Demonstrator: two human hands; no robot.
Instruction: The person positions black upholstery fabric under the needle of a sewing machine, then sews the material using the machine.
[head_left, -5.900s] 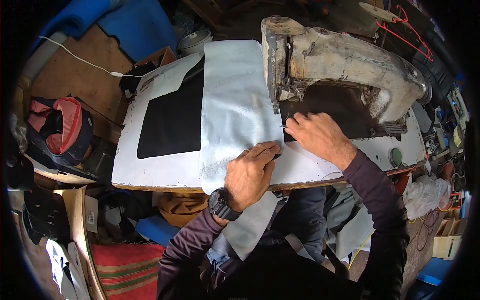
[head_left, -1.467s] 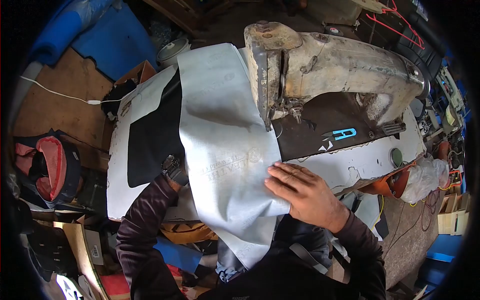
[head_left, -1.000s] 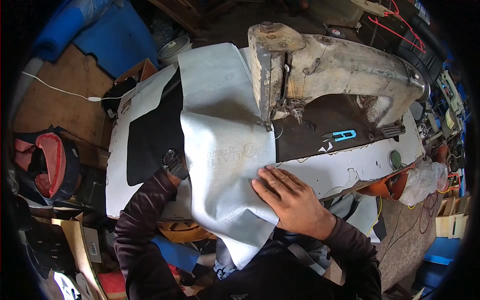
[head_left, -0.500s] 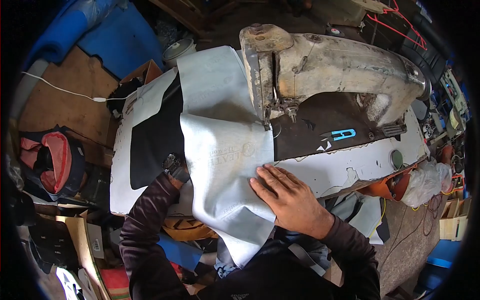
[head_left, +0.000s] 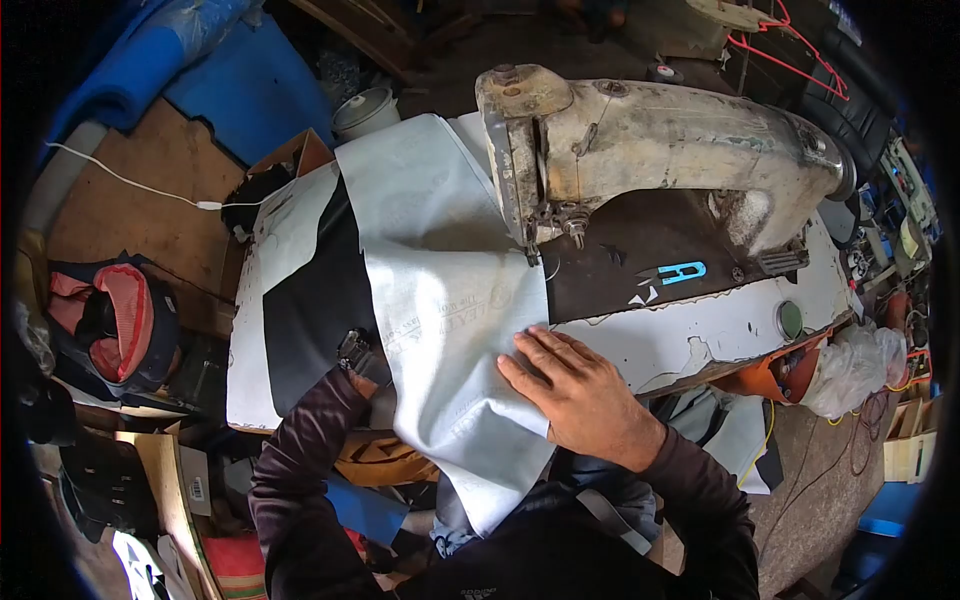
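A pale grey-white sheet of leather-like material (head_left: 440, 330), faintly printed with lettering, passes under the needle area of a worn sewing machine (head_left: 660, 135). Its near end droops over the table edge toward my lap. My right hand (head_left: 580, 405) lies flat on the sheet's right edge, fingers stretched out, just in front of the machine's foot. At the sheet's left edge is my left hand (head_left: 378, 372), wearing a dark watch (head_left: 355, 350); the sheet covers its fingers. Beside that wrist lies a black piece of material (head_left: 310, 325).
Blue thread snips (head_left: 683, 272) lie on the machine bed near small white scraps (head_left: 643, 297). A round green-topped tin (head_left: 789, 320) sits at the table's right. A clear plastic bag (head_left: 855, 370) hangs beyond it. An open dark bag with red lining (head_left: 120, 320) stands at left.
The far part of the sheet has swung a little to the left. My left wrist has shifted slightly right and nearer. My right hand stays flat on the sheet. The view has tilted slightly.
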